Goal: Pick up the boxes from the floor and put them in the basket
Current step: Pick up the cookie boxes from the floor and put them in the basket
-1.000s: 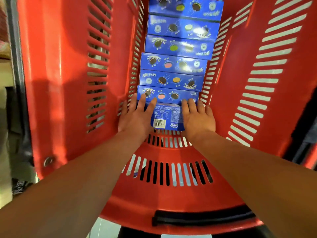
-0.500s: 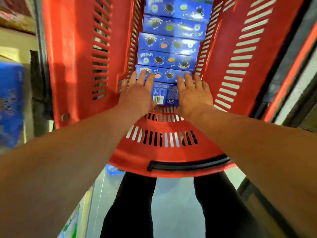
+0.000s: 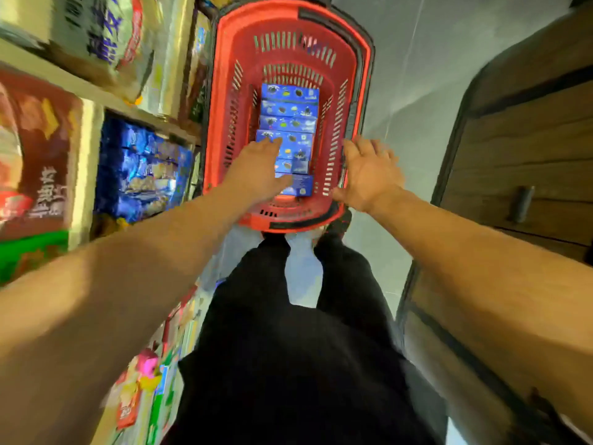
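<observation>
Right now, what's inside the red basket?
A row of blue boxes lies along the floor of the red basket. The left hand covers part of the nearer boxes, so the full count and anything beneath them stay hidden.

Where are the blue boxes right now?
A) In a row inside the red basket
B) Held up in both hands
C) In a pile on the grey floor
A: the blue boxes sit in a row inside the red basket, and both the left hand and the right hand are open, holding nothing.
</observation>
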Demonstrator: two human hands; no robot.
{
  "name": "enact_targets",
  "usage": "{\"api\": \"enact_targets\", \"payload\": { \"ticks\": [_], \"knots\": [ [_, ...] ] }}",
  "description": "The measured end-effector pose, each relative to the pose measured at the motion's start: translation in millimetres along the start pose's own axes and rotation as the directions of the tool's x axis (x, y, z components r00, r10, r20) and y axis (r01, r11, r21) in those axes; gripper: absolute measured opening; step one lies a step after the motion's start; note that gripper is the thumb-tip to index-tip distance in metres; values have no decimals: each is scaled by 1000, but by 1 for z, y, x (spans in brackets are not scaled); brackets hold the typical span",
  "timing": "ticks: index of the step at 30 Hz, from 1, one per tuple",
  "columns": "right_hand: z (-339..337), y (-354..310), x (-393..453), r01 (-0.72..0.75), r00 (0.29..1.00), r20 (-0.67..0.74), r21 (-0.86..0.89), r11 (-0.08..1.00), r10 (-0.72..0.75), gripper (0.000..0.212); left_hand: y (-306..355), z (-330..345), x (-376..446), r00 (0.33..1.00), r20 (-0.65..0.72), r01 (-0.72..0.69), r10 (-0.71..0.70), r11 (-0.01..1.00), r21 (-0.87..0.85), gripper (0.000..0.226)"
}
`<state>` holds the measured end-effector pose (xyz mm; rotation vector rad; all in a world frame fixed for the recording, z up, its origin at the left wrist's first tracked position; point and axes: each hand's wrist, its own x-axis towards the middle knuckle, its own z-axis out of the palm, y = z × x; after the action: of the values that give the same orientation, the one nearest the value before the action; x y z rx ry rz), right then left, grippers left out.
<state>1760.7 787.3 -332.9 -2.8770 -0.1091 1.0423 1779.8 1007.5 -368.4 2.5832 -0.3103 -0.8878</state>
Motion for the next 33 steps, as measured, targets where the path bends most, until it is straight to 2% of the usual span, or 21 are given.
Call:
{"api": "enact_targets", "payload": {
  "ticks": [3, 7, 10, 13, 17, 22, 26, 33],
  "knots": [
    [-24, 14, -42, 24, 996, -89, 11, 1000, -23, 105, 36, -19, -32, 997, -73, -17, 14, 999, -43, 90],
    [-38, 39, -80, 64, 988, -139, -33, 997, -68, 102, 82, -34, -55, 996, -85, 18, -25, 997, -74, 82],
    [-57, 86, -104, 64, 971, -228, -40, 997, -71, 101, 145, -48, -63, 990, -139, -15, 7, 999, -52, 77],
    [-73, 127, -113, 88, 966, -237, -86, 992, -106, 102, 190, -51, -56, 970, -241, -41, 23, 997, -71, 91],
    [-96, 190, -125, 105, 942, -304, -131, 986, -141, 104, 256, -54, -47, 956, -293, -7, -11, 998, -62, 79],
    [-133, 258, -126, 109, 917, -368, -140, 984, -154, 105, 321, -65, -25, 918, -397, -35, 8, 998, -61, 78],
    [-158, 290, -109, 117, 897, -406, -168, 979, -177, 106, 349, -79, 1, 889, -458, -28, -5, 998, -65, 77],
    [-222, 316, -56, 140, 886, -408, -216, 966, -219, 106, 374, -117, 66, 881, -471, -17, -53, 990, -143, 80]
  ]
}}
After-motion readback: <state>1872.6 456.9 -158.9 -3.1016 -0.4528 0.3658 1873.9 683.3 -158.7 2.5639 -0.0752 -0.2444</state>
